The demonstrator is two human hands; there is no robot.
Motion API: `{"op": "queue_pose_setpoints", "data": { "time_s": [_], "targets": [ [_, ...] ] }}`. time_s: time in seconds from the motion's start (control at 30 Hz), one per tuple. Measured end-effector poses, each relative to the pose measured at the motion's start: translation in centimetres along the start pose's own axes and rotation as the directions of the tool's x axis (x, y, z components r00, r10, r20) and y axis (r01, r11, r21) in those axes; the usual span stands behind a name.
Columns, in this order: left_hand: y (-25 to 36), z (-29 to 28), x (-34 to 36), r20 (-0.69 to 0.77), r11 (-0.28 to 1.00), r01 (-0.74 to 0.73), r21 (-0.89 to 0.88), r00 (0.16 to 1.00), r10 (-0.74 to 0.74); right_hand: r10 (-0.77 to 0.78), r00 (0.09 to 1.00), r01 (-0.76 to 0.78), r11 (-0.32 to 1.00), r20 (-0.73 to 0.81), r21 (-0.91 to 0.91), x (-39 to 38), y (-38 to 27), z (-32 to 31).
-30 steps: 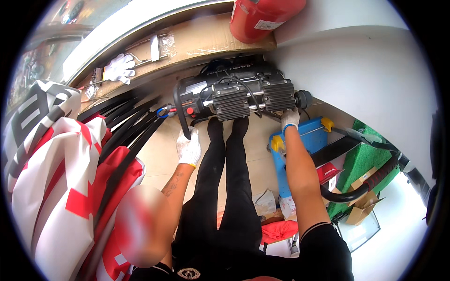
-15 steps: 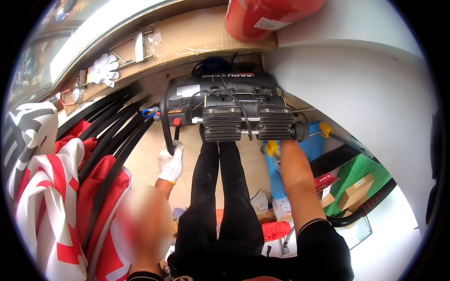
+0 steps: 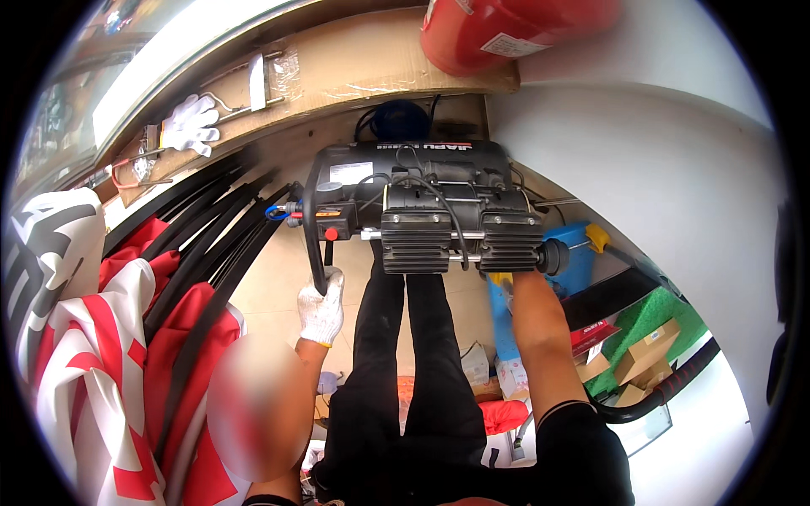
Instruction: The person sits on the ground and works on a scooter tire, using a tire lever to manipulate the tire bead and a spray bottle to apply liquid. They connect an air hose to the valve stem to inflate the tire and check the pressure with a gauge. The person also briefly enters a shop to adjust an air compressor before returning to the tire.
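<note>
The air compressor (image 3: 426,207) looks heavy and rigid; the left hand (image 3: 322,308) has fingers clamped on its left-end handle (image 3: 310,221), a sound hold. Right hand hidden: fingers' state unclear.

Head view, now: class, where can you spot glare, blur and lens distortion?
In the head view, glare washes out the white strip at upper left; in the head view, a smooth blurred oval overlaps the left forearm, while the black finned machine looks fairly crisp; the head view's fisheye bows the long cardboard edge.
</note>
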State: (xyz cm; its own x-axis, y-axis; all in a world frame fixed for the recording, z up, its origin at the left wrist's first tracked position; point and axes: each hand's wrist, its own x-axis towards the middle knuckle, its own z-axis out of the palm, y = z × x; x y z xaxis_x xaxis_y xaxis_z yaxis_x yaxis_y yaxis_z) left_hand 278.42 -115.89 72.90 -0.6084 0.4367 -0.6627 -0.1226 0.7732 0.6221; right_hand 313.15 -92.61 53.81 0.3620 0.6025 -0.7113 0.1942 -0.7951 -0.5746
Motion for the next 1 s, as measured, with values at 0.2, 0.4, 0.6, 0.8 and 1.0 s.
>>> {"op": "queue_pose_setpoints", "data": {
  "time_s": [0.2,0.4,0.6,0.8,1.0],
  "targets": [
    [0.5,-0.1,-0.7,0.006,0.997,0.053,0.055,0.999,-0.053,-0.015,1.000,0.016,1.000,0.022,-0.022,1.0,-0.2,2.0],
    [3.4,-1.5,-0.8,0.151,0.994,0.060,0.093,0.986,-0.073,-0.012,0.999,0.014,0.999,0.034,-0.041,0.9,0.0,1.4],
    [-0.8,-4.2,7.9,-0.297,0.899,0.179,-0.399,0.902,-0.312,-0.030,0.999,0.031,0.998,0.027,-0.062,1.1,-0.2,0.6],
    [-4.1,-4.6,20.6,-0.116,0.681,0.536,-0.499,0.737,-0.665,-0.034,0.999,0.037,0.996,0.039,-0.077,1.7,-0.3,1.1],
    [-5.5,-5.1,27.0,-0.084,0.773,0.392,-0.498,0.866,-0.494,-0.044,0.999,0.046,0.996,0.033,-0.080,2.2,-0.5,1.6]
  ]
}}
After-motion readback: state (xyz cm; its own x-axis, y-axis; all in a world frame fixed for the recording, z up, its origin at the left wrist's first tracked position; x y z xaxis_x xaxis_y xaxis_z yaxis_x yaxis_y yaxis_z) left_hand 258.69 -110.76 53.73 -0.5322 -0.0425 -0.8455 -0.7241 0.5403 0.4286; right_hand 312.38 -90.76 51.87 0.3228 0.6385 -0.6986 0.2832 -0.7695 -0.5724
